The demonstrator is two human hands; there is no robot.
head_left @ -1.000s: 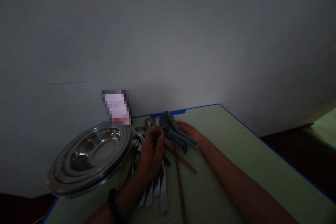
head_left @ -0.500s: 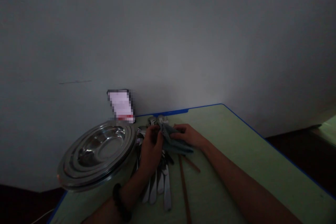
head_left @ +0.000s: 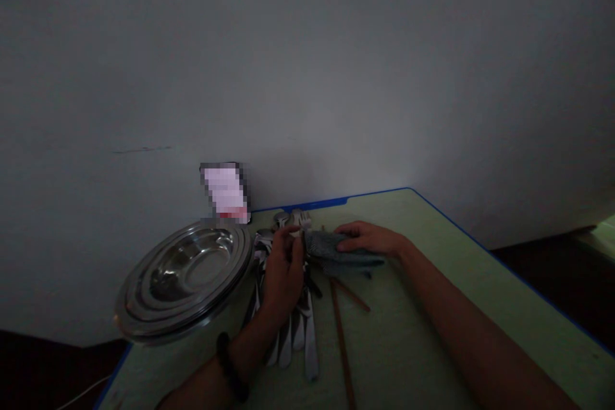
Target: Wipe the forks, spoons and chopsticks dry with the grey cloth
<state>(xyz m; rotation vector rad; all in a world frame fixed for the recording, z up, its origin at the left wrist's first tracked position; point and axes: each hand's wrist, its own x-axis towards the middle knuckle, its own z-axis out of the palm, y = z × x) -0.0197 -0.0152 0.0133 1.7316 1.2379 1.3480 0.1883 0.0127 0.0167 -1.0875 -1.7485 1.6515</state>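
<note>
One cloth [head_left: 343, 260], two chopsticks [head_left: 342, 341]

Metal dishes [head_left: 137, 295], cutlery [head_left: 311, 349] and chopsticks [head_left: 341, 343] suggest a home.

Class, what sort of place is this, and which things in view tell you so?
Probably an indoor dining or kitchen area, though the picture cannot settle which: a pale green, blue-edged table bears a stack of round, shiny metal dishes and a cluster of silvery metal cutlery.
</note>
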